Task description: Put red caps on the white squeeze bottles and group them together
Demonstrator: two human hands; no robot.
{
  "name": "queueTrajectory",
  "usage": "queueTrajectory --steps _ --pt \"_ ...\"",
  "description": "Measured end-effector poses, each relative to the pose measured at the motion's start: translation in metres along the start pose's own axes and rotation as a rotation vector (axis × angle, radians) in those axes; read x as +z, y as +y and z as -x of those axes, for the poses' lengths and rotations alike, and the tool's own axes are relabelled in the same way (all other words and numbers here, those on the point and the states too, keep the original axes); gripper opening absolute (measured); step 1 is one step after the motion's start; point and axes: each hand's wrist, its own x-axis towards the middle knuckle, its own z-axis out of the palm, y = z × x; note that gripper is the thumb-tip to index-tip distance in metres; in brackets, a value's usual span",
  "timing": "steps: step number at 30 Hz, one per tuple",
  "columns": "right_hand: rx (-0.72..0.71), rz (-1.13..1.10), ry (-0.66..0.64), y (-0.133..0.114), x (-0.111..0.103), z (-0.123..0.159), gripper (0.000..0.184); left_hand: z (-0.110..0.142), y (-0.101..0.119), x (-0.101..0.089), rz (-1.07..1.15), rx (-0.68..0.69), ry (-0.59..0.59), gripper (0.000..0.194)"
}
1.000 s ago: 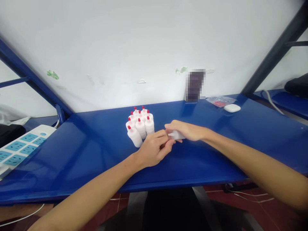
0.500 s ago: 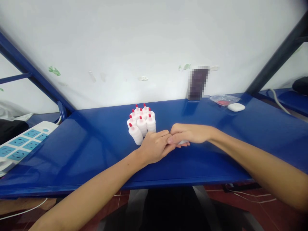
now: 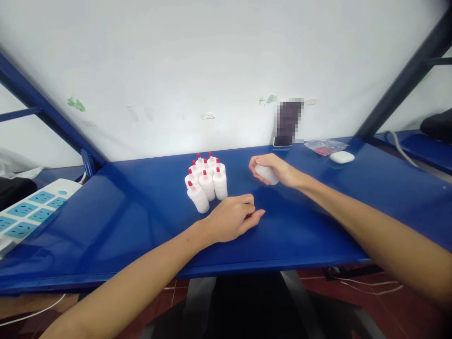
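Note:
A cluster of several small white bottles with red caps (image 3: 205,181) stands upright on the blue table (image 3: 141,221). My right hand (image 3: 271,169) is raised a little above the table to the right of the cluster, fingers wrapped round one white bottle (image 3: 266,173); its cap is hidden. My left hand (image 3: 233,216) rests on the table just in front and right of the cluster, fingers loosely curled, nothing visible in them.
A white power strip with blue sockets (image 3: 28,214) lies at the left edge. At the back right are a dark phone leaning on the wall (image 3: 287,125), a clear plastic bag (image 3: 323,147) and a white case (image 3: 342,157). Blue frame posts rise on both sides.
My hands were together over a white bottle near the cluster. They have separated: the right hand has lifted the bottle up and back, the left hand stays low on the table.

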Motion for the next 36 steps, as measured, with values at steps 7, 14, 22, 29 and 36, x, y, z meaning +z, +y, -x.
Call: queueTrajectory --steps 7,14,22,29,36 --pt "0.073 0.359 -0.072 0.0022 0.0053 0.0015 0.024 -0.0018 -0.0040 -0.0011 0.006 -0.045 0.020 0.048" --pt "-0.091 0.576 -0.229 -0.0003 0.0025 0.0017 0.041 -0.0023 -0.0057 -0.0009 0.289 -0.245 0.108 0.051" --pt "-0.014 0.992 -0.203 0.0016 -0.0007 0.0040 0.049 -0.0042 -0.0063 -0.0005 0.270 -0.240 0.090 0.052" --pt "0.009 1.045 -0.175 0.0015 0.0030 0.0051 0.049 -0.0038 -0.0069 -0.0004 0.228 -0.218 0.028 0.051" --pt "-0.101 0.970 -0.239 0.0032 0.0014 0.0040 0.051 -0.0035 -0.0079 0.0000 0.237 -0.206 0.039 0.049"
